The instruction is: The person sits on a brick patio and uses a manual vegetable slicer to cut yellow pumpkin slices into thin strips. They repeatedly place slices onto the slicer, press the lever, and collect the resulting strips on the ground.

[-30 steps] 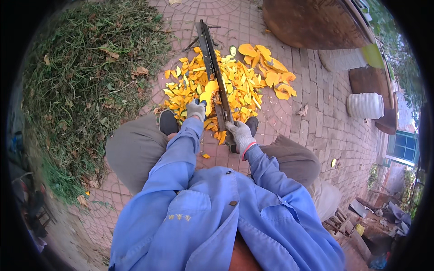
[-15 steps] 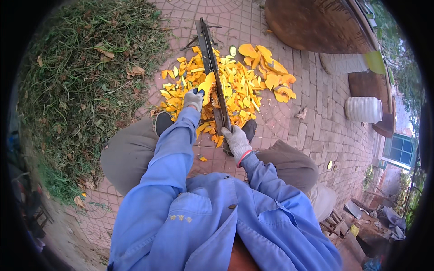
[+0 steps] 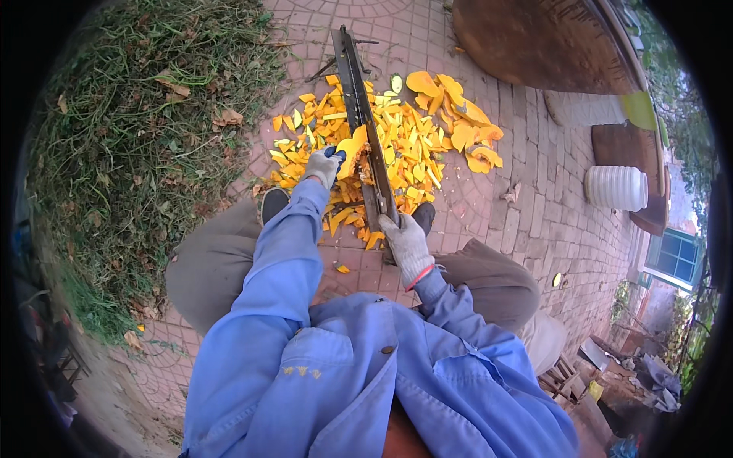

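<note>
Left hand grips curved, fleshy pumpkin, right hand a long metal cutter, with a ribbed tub at three o'clock.

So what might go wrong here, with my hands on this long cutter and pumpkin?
Your left hand holds the pumpkin piece close to the long metal cutter, so a slip might catch your fingers. Your right hand grips the cutter's near end; a pinch there seems possible. The cut pieces lie near your shoes and might get trodden on.
</note>
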Action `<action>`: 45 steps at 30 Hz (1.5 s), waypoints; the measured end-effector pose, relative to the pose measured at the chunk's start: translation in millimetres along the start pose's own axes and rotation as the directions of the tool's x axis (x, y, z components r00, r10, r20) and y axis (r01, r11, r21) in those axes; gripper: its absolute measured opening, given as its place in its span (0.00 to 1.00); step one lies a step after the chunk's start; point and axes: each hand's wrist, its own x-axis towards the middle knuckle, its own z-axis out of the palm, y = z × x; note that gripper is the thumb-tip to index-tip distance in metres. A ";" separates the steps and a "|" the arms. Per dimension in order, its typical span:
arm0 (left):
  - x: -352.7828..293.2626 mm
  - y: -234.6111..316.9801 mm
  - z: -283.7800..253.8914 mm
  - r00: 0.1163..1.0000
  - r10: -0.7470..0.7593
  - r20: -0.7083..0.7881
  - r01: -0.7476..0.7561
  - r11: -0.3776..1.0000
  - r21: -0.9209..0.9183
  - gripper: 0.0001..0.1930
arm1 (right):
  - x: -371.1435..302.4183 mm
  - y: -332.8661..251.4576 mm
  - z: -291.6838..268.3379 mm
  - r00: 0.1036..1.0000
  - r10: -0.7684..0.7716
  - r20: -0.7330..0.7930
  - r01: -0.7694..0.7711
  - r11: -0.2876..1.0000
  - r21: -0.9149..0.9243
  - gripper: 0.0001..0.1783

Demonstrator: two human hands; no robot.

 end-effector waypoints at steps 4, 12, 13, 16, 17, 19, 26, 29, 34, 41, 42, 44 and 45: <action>-11.6 6.4 -3.7 0.999 -0.048 0.016 0.049 0.999 -0.017 0.15 | -5.0 -31.0 -30.3 0.995 0.027 0.095 -0.041 0.988 0.146 0.16; 12.5 7.4 9.7 0.994 0.063 -0.090 -0.059 0.997 0.048 0.17 | 42.2 40.6 20.4 0.995 0.049 0.089 -0.053 0.997 0.052 0.14; 8.6 7.1 10.8 0.987 0.076 -0.141 -0.077 0.997 -0.003 0.17 | 40.9 49.6 22.3 0.996 0.052 0.070 -0.058 0.994 0.088 0.14; -2.5 9.0 1.1 0.994 0.098 -0.049 -0.103 0.987 -0.127 0.17 | 11.5 0.4 6.2 0.997 0.012 0.076 -0.025 0.986 0.167 0.13; 5.4 -1.2 -2.6 0.988 0.152 -0.026 -0.154 0.977 -0.145 0.17 | 12.5 -0.6 0.6 0.994 0.084 0.067 -0.092 0.986 0.140 0.13; -0.8 10.8 -7.3 0.997 0.065 0.030 -0.064 0.998 -0.020 0.19 | -0.1 -39.0 -19.2 0.982 0.140 0.127 -0.146 0.989 0.033 0.10; 21.3 22.1 -1.2 0.999 0.051 0.009 -0.052 0.966 0.254 0.16 | 37.2 34.5 17.3 1.000 -0.029 -0.004 0.029 0.999 -0.025 0.14; 13.4 30.4 -3.9 1.000 0.016 0.015 -0.019 0.979 0.204 0.17 | 37.1 43.4 17.8 0.999 -0.028 -0.016 0.027 0.998 -0.054 0.14; 24.2 7.6 -15.8 0.983 0.150 0.105 -0.168 0.969 0.184 0.18 | 4.3 -24.4 -17.2 0.998 0.039 0.047 -0.040 0.999 0.007 0.11; 20.2 21.7 -0.3 0.987 0.098 0.130 -0.130 0.953 0.273 0.17 | 36.2 41.0 19.5 0.993 -0.095 -0.065 0.082 0.981 -0.177 0.17; 19.1 20.8 -3.0 0.988 0.103 0.117 -0.129 0.961 0.244 0.16 | 34.0 31.3 23.3 0.999 0.006 -0.049 -0.017 0.972 -0.235 0.16; 14.9 18.1 -6.1 0.984 0.138 0.109 -0.156 0.970 0.186 0.16 | 16.3 5.3 14.4 0.996 0.077 -0.037 -0.082 0.983 -0.162 0.16; 8.7 23.9 -4.2 0.982 0.157 0.107 -0.172 0.973 0.152 0.16 | 11.7 -1.4 5.2 0.993 0.112 -0.033 -0.115 0.985 -0.127 0.16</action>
